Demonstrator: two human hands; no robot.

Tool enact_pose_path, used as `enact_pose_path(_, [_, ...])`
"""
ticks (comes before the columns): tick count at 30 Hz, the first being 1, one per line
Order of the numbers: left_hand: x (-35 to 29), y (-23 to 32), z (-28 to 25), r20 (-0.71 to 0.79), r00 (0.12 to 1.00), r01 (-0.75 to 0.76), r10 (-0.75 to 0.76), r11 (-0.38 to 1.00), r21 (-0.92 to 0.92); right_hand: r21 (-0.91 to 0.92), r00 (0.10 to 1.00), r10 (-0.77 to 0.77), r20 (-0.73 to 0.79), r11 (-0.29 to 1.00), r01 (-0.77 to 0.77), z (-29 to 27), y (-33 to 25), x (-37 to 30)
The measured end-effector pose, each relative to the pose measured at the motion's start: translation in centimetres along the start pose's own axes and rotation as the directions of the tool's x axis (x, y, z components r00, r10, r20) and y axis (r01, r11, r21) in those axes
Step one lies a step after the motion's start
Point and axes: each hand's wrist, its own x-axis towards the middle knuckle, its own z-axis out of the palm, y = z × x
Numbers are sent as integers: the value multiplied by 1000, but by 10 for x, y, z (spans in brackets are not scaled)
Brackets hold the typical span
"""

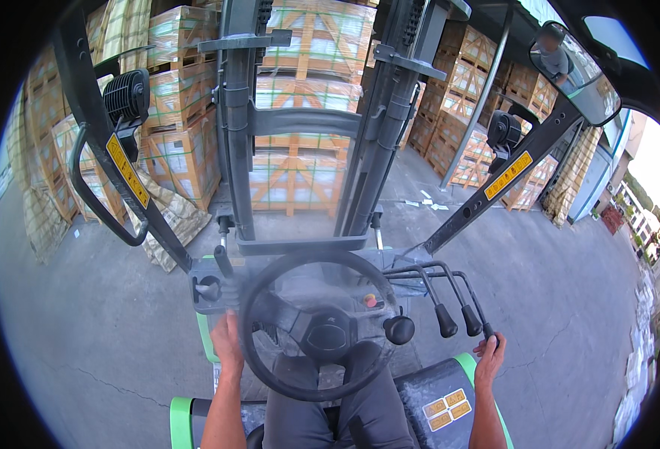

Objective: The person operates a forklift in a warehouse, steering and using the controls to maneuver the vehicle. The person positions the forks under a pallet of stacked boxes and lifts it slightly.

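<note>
My right hand (488,359) is closed round the black knob of the outermost control lever (476,299), the rightmost of three bent levers. The other two levers, with black knobs (446,320), stand just left of it, untouched. My left hand (229,346) is just left of the black steering wheel (250,359), its fingertips up against the dashboard's left end; its fingers are mostly hidden. A spinner knob (399,329) sits on the wheel's right side, with no hand on it. Above my left hand, a short black lever (223,260) rises from the dash.
Ahead stands the forklift's mast (235,127), and beyond it stacked wooden crates (300,176) in plastic wrap. More crates (180,161) stand to the left, with a checked cloth (161,217) on the floor. A mirror (598,97) hangs upper right. Paper scraps (427,200) lie on the concrete.
</note>
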Motion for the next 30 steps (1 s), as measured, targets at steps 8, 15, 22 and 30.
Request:
enact_pose_path(8, [-1, 3, -1, 11, 1000, 13, -13, 999, -41, 8, 1000, -4, 5, 1000, 4, -3, 4, -8])
enact_pose_path(15, [-1, 4, 0, 7, 1000, 3, -3, 998, -59, 12, 999, 30, 14, 999, -30, -6, 10, -9])
enact_pose_path(22, [-1, 4, 0, 19, 1000, 18, -17, 997, -73, 30, 999, 32, 23, 999, -32, -7, 14, -10])
enact_pose_path(30, [-1, 5, 0, 13, 1000, 8, -8, 999, -51, 21, 999, 30, 22, 999, -31, -8, 19, -11])
